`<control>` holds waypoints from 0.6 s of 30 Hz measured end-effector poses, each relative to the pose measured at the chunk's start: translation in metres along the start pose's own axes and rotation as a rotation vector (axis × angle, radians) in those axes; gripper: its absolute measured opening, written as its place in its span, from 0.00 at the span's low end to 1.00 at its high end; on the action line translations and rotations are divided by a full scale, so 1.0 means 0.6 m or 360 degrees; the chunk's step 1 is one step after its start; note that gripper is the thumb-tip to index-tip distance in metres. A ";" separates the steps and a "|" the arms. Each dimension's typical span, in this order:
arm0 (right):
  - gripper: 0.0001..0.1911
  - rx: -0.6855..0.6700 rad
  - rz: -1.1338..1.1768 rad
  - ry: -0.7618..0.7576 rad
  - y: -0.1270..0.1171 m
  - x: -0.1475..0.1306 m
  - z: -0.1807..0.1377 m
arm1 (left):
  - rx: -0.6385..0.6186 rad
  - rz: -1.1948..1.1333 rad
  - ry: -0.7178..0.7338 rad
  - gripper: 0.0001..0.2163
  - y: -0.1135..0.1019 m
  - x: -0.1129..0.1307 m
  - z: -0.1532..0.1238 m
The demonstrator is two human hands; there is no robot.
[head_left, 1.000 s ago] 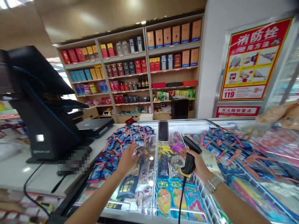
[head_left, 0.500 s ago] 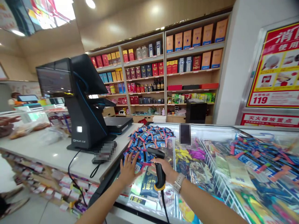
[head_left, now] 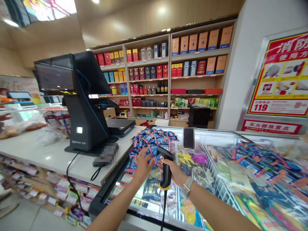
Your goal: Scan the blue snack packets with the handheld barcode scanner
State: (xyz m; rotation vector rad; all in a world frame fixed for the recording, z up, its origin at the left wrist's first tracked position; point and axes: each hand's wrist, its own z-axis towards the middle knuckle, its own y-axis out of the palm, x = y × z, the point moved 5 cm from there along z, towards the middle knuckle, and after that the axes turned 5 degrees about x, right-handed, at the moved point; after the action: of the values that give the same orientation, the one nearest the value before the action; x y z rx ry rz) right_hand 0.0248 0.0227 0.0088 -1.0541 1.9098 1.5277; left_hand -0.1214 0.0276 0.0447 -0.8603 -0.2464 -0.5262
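My right hand [head_left: 174,171] is wrapped round the grip of a black barcode scanner [head_left: 165,166] with a yellow collar, its head aimed left and its cable hanging down. My left hand [head_left: 142,163] lies with fingers spread on the glass lid of the chest freezer [head_left: 197,134], over a heap of small blue and red packets [head_left: 151,141]. The two hands are nearly touching. A watch sits on my right wrist.
A black checkout terminal [head_left: 79,99] stands on the white counter [head_left: 48,154] to the left, cable trailing down. The freezer holds several ice-cream packs under glass. Shelves of boxes and bottles [head_left: 163,73] fill the back wall. A red poster [head_left: 281,77] hangs right.
The view swung left, bringing the terminal and counter into sight. My right hand carried the scanner left, toward my left hand, which stayed spread on the glass.
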 end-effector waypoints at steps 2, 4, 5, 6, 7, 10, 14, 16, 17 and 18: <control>0.14 0.0034 0.0062 -0.0124 -0.022 -0.029 -0.012 | -0.0054 -0.0306 -0.0007 0.16 0.016 0.027 0.010; 0.13 0.0137 0.0122 -0.0246 -0.054 -0.061 -0.020 | -0.0175 -0.0637 -0.0105 0.19 0.048 0.052 0.018; 0.13 0.0205 0.0137 -0.0290 -0.073 -0.076 -0.022 | -0.0247 -0.0804 -0.0179 0.21 0.069 0.065 0.021; 0.12 0.0287 0.0147 -0.0328 -0.095 -0.089 -0.024 | -0.0325 -0.0974 -0.0261 0.21 0.092 0.079 0.022; 0.12 0.0378 0.0159 -0.0361 -0.119 -0.102 -0.024 | -0.0408 -0.1136 -0.0341 0.22 0.117 0.096 0.022; 0.12 0.0662 0.0219 -0.0431 -0.192 -0.133 -0.029 | -0.0622 -0.1448 -0.0497 0.23 0.186 0.150 0.020; 0.13 0.0816 0.0211 -0.0499 -0.262 -0.168 -0.043 | -0.0684 -0.1399 -0.0398 0.22 0.238 0.211 0.028; 0.13 0.0861 0.0191 -0.0542 -0.277 -0.179 -0.050 | -0.0762 -0.1452 -0.0362 0.22 0.256 0.231 0.031; 0.13 0.0882 0.0194 -0.0556 -0.280 -0.182 -0.052 | -0.0818 -0.1505 -0.0369 0.21 0.263 0.237 0.030; 0.13 0.0892 0.0205 -0.0563 -0.281 -0.182 -0.053 | -0.0874 -0.1555 -0.0383 0.21 0.270 0.242 0.028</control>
State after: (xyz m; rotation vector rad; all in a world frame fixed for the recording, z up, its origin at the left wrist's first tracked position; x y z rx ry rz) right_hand 0.2270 0.0081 -0.0002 -0.3937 1.9942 1.0452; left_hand 0.0878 0.0781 0.0093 -1.3226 -0.7818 -1.4468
